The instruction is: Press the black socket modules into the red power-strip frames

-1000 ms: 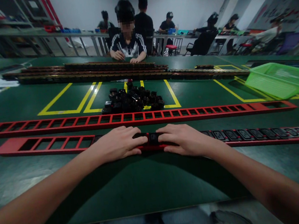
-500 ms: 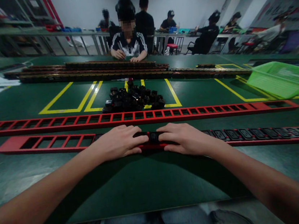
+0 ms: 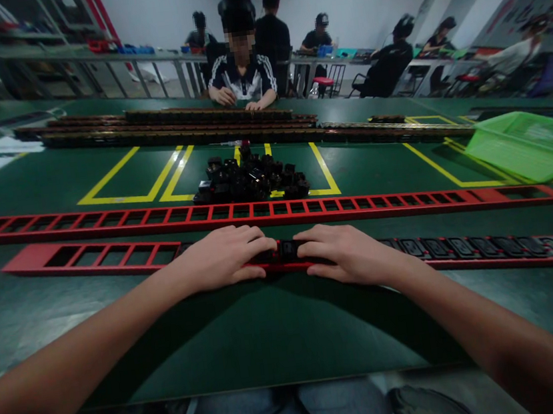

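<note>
A long red rail (image 3: 86,257) lies across the green table in front of me. Its left slots are bare and its right stretch holds several black inserts (image 3: 488,248). My left hand (image 3: 217,261) and my right hand (image 3: 345,252) both lie on the rail's middle, fingers closed over its top and thumbs at its near edge. Between the fingertips sits one black insert (image 3: 286,249) in the rail. The slots under my hands are hidden.
A second red rail (image 3: 407,203) with bare slots lies just beyond. Behind it sits a pile of black inserts (image 3: 250,180). A green basket (image 3: 526,146) stands tilted at the right. Dark stacked rails (image 3: 196,126) cross the table's back, where a person (image 3: 243,77) works opposite me.
My hands have stayed on the same spot of the rail. The view has shifted slightly, so everything sits a little to the right.
</note>
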